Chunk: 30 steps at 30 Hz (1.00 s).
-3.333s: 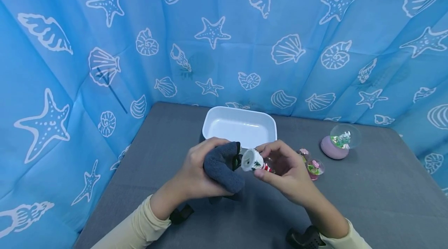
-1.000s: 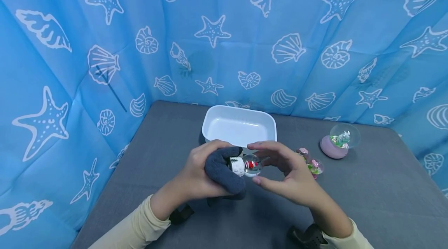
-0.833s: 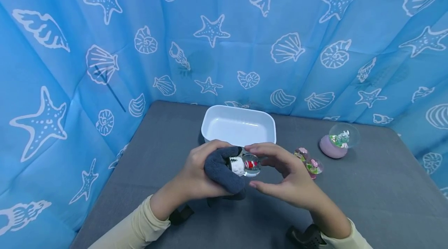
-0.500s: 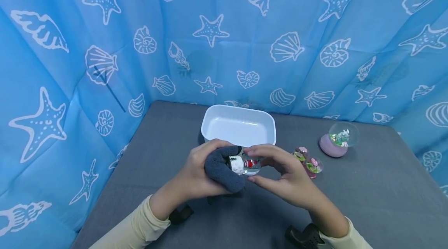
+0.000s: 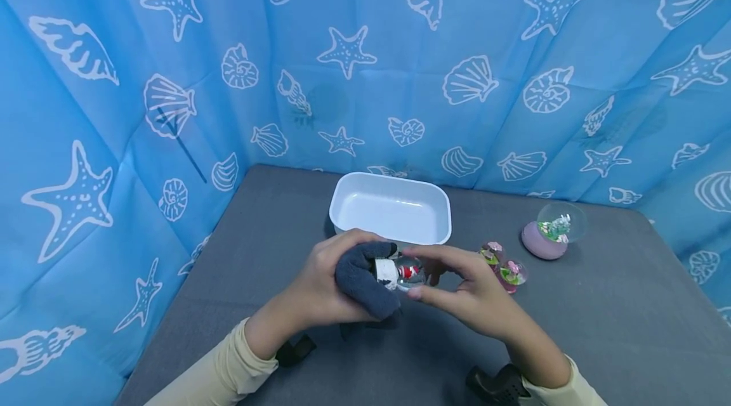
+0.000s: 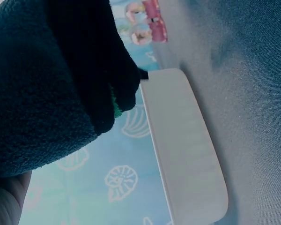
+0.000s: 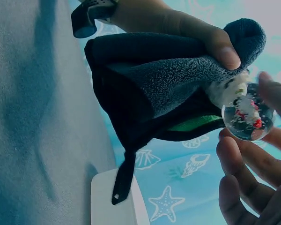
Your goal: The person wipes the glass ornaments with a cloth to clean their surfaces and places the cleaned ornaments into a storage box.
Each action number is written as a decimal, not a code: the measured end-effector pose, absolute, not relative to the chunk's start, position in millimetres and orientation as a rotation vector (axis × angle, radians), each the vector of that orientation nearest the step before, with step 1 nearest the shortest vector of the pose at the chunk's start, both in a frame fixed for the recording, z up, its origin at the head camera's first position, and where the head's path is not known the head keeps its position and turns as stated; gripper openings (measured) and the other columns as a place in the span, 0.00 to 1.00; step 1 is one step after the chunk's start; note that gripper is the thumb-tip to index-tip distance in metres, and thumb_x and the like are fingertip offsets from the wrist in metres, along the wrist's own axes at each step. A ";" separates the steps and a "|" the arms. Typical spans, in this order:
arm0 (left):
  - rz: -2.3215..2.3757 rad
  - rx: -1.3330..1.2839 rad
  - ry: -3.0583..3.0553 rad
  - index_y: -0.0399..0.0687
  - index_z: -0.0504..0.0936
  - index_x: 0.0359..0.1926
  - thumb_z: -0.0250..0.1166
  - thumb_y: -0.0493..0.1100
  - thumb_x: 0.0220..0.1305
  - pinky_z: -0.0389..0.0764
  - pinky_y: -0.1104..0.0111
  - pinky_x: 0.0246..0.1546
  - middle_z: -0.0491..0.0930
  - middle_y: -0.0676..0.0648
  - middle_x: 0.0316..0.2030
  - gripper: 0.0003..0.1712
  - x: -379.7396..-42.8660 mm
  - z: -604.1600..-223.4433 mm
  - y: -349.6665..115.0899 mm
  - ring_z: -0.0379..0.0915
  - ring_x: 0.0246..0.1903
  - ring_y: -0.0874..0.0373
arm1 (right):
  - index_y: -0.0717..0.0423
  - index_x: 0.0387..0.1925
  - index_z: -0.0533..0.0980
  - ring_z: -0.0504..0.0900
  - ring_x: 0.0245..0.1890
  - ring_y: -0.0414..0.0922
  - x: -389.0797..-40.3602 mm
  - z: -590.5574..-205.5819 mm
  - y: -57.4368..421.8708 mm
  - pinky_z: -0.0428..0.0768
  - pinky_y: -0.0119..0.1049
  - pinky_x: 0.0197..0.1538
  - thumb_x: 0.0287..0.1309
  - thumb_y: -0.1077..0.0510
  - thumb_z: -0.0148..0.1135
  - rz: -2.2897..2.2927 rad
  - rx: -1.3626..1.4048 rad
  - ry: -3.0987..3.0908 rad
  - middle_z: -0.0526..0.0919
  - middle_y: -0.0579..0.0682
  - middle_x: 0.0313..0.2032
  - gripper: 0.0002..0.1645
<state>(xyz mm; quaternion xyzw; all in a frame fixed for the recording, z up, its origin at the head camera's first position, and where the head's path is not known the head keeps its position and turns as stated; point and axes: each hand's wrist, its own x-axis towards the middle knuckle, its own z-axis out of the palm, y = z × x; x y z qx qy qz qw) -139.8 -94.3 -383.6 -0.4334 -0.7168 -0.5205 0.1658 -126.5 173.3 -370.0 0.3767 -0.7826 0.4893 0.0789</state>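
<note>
My left hand (image 5: 328,276) grips a folded dark blue-grey cloth (image 5: 361,282) with black edging. The cloth wraps round the white base of a small snow globe (image 5: 410,273), which lies on its side in the air with a red-and-white figure inside the glass. My right hand (image 5: 465,285) pinches the glass ball between thumb and fingers. In the right wrist view the left thumb presses the cloth (image 7: 173,79) near the base, and a black strap hangs from it. The cloth fills much of the left wrist view and hides the globe there.
A white rectangular tub (image 5: 394,206) stands just beyond the hands on the grey table (image 5: 274,228). To the right are a small pink double-globe ornament (image 5: 510,276) and a larger snow globe on a lilac base (image 5: 545,244). A blue shell-print curtain (image 5: 365,108) surrounds the table's back and sides.
Earlier my right hand held the globe with its base facing the cloth. The base then went into the cloth, the right fingers loosened off the glass, and now they close on it again.
</note>
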 end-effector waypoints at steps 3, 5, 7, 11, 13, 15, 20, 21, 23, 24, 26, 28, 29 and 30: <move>-1.487 -1.255 -2.034 0.45 0.77 0.63 0.88 0.42 0.45 0.86 0.61 0.57 0.85 0.46 0.53 0.43 -139.9 -383.2 -93.3 0.83 0.52 0.55 | 0.54 0.63 0.81 0.85 0.37 0.38 -126.1 -370.5 172.5 0.86 0.35 0.40 0.61 0.71 0.72 1.471 1.105 -2.374 0.90 0.49 0.48 0.29; -1.486 -1.269 -2.031 0.45 0.77 0.63 0.88 0.42 0.46 0.86 0.61 0.57 0.85 0.47 0.52 0.43 -140.0 -383.0 -92.9 0.83 0.52 0.56 | 0.53 0.63 0.81 0.85 0.38 0.38 -125.9 -370.5 171.6 0.86 0.35 0.40 0.64 0.70 0.69 1.485 1.088 -2.399 0.90 0.49 0.48 0.26; -1.481 -1.276 -2.024 0.44 0.77 0.63 0.88 0.43 0.47 0.86 0.61 0.56 0.85 0.47 0.52 0.43 -140.2 -382.9 -92.8 0.83 0.51 0.56 | 0.54 0.62 0.81 0.85 0.38 0.38 -125.9 -370.6 170.9 0.86 0.35 0.40 0.66 0.70 0.68 1.493 1.085 -2.408 0.90 0.50 0.48 0.25; -1.477 -1.282 -1.996 0.43 0.77 0.63 0.88 0.43 0.46 0.86 0.61 0.56 0.85 0.46 0.51 0.43 -140.7 -383.3 -93.2 0.83 0.51 0.56 | 0.52 0.63 0.80 0.86 0.44 0.39 -125.5 -370.0 170.3 0.87 0.36 0.44 0.65 0.69 0.69 1.520 1.069 -2.423 0.89 0.50 0.52 0.26; -1.473 -1.286 -1.976 0.43 0.77 0.63 0.88 0.44 0.46 0.86 0.61 0.56 0.85 0.45 0.51 0.44 -141.0 -383.6 -93.4 0.83 0.51 0.55 | 0.52 0.65 0.79 0.86 0.50 0.39 -125.3 -369.2 170.7 0.88 0.36 0.48 0.63 0.70 0.71 1.543 1.064 -2.416 0.87 0.50 0.56 0.30; -1.468 -1.285 -1.960 0.42 0.77 0.62 0.89 0.45 0.46 0.86 0.61 0.56 0.85 0.45 0.51 0.44 -141.3 -383.7 -93.5 0.84 0.51 0.55 | 0.53 0.68 0.77 0.86 0.55 0.41 -125.2 -368.0 172.1 0.88 0.36 0.51 0.57 0.71 0.76 1.570 1.075 -2.378 0.85 0.50 0.61 0.38; -1.456 -1.280 -1.940 0.41 0.77 0.62 0.89 0.46 0.45 0.86 0.61 0.56 0.85 0.44 0.51 0.45 -141.8 -383.5 -93.6 0.84 0.51 0.54 | 0.64 0.70 0.72 0.85 0.62 0.47 -126.3 -365.8 173.9 0.86 0.34 0.57 0.43 0.77 0.82 1.643 1.208 -2.181 0.78 0.60 0.68 0.51; -1.457 -1.280 -1.938 0.41 0.77 0.62 0.89 0.46 0.45 0.86 0.61 0.56 0.85 0.44 0.51 0.44 -141.8 -383.5 -93.7 0.84 0.51 0.54 | 0.66 0.70 0.71 0.85 0.63 0.47 -126.3 -366.0 173.2 0.86 0.34 0.58 0.42 0.78 0.81 1.654 1.238 -2.146 0.78 0.62 0.68 0.51; -1.460 -1.278 -1.942 0.41 0.77 0.62 0.89 0.46 0.45 0.86 0.62 0.56 0.85 0.44 0.52 0.44 -141.6 -383.6 -93.9 0.84 0.51 0.54 | 0.68 0.69 0.72 0.84 0.64 0.47 -126.2 -366.7 171.8 0.86 0.35 0.59 0.42 0.79 0.80 1.666 1.268 -2.106 0.78 0.63 0.67 0.49; -1.460 -1.277 -1.945 0.41 0.77 0.62 0.89 0.45 0.45 0.86 0.62 0.56 0.85 0.44 0.51 0.44 -141.5 -383.8 -94.2 0.84 0.51 0.54 | 0.68 0.68 0.72 0.84 0.64 0.47 -125.9 -366.8 170.8 0.86 0.35 0.59 0.42 0.80 0.79 1.664 1.273 -2.099 0.80 0.63 0.66 0.48; -1.457 -1.273 -1.951 0.42 0.77 0.62 0.89 0.45 0.45 0.86 0.62 0.56 0.85 0.44 0.52 0.44 -141.2 -383.7 -94.6 0.84 0.51 0.54 | 0.67 0.66 0.74 0.84 0.64 0.46 -126.1 -367.3 169.4 0.86 0.35 0.59 0.43 0.81 0.79 1.652 1.285 -2.082 0.82 0.62 0.63 0.45; -1.453 -1.272 -1.952 0.41 0.77 0.62 0.88 0.44 0.46 0.86 0.62 0.55 0.85 0.44 0.51 0.43 -141.1 -383.4 -94.7 0.84 0.51 0.54 | 0.66 0.64 0.76 0.83 0.64 0.45 -126.5 -367.7 169.0 0.86 0.35 0.59 0.44 0.80 0.78 1.628 1.296 -2.075 0.84 0.61 0.60 0.42; -1.452 -1.272 -1.953 0.41 0.77 0.62 0.88 0.44 0.46 0.87 0.62 0.55 0.85 0.44 0.51 0.43 -141.0 -382.9 -94.6 0.84 0.50 0.53 | 0.65 0.63 0.77 0.84 0.63 0.43 -126.6 -367.6 168.9 0.87 0.35 0.58 0.45 0.80 0.78 1.614 1.302 -2.073 0.85 0.60 0.59 0.40; -1.448 -1.274 -1.953 0.41 0.77 0.62 0.88 0.44 0.46 0.87 0.62 0.55 0.85 0.44 0.51 0.43 -141.0 -382.6 -94.6 0.84 0.50 0.53 | 0.65 0.62 0.78 0.84 0.62 0.43 -126.9 -367.7 169.0 0.87 0.34 0.57 0.45 0.80 0.78 1.605 1.309 -2.068 0.85 0.60 0.58 0.40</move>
